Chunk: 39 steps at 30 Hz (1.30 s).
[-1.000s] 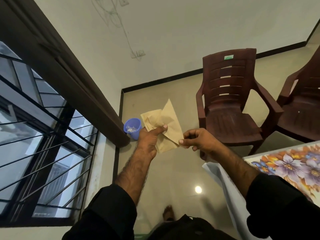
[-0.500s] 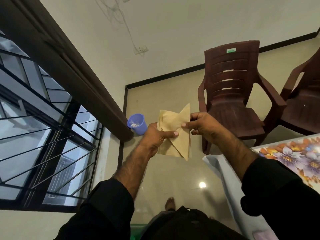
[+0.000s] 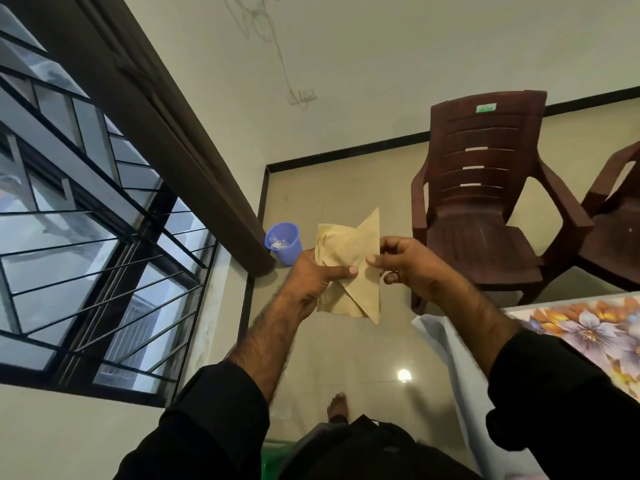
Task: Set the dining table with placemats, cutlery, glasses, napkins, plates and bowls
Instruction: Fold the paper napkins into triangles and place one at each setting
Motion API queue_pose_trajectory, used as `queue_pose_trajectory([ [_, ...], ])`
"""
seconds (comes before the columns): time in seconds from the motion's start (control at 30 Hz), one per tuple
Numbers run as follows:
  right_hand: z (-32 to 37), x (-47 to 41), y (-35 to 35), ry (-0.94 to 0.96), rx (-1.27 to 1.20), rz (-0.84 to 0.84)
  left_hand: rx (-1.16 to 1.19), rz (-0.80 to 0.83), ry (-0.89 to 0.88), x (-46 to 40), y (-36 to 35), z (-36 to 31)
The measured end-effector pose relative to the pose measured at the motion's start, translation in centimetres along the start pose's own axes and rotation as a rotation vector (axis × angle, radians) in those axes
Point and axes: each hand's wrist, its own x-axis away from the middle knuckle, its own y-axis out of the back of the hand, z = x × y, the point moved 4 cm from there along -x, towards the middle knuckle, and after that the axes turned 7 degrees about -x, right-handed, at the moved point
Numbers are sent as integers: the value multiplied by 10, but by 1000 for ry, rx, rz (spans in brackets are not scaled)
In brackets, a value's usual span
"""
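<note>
A tan paper napkin [image 3: 349,271], folded into overlapping triangles, hangs in the air in front of me above the floor. My left hand [image 3: 311,278] pinches its left side with the thumb across the front. My right hand [image 3: 401,261] grips its right edge, thumb on the front and fingers curled behind. The dining table [image 3: 588,327], covered by a floral cloth, shows only as a corner at the right edge, below and to the right of the napkin.
A blue plastic cup [image 3: 284,242] sits on the floor by the window wall. Two dark brown plastic chairs [image 3: 485,216] stand beyond the table. A barred window [image 3: 86,237] fills the left. My bare foot [image 3: 337,407] is on the tiled floor.
Both hands brought the napkin closer together and turned it; the right hand moved from the lower right corner up to the right edge. The view shifted slightly.
</note>
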Motion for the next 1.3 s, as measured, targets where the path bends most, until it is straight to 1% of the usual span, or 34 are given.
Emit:
queue_pose_trajectory([
  [0.07,-4,-1,-8,-7,106,13,-33,10,1,2,-1,0],
  [0.13,5,-7,-5,23,92,-53,-66,28,9,2,-2,4],
  [0.27,32,-9,17,162,-157,-230,-92,26,27,6,-5,8],
  [0.33,33,-7,25,193,-246,-266,-68,8,27,6,-6,8],
  [0.4,23,-4,21,163,-234,-223,-29,-3,18,5,-5,6],
  [0.53,-9,4,0,77,-46,-84,36,-32,-16,3,-9,-2],
  [0.6,-20,7,-5,60,14,-63,54,-51,-33,2,-11,-5],
  [0.7,-31,14,-3,49,27,-66,108,-101,-49,-2,-10,-10],
  [0.83,-42,27,10,7,154,-8,154,-178,-78,-8,-6,-17],
  [0.9,-33,29,18,27,142,-26,165,-171,-83,-11,-6,-18],
  [1.03,-3,22,27,120,31,-156,149,-119,-74,-17,-18,-16],
  [1.13,5,17,22,151,67,-133,148,-60,-79,-19,-30,-16],
  [1.23,-3,17,20,136,88,-118,173,-69,-75,-27,-29,-18],
  [1.3,-13,21,25,112,106,-135,194,-94,-69,-36,-22,-20],
])
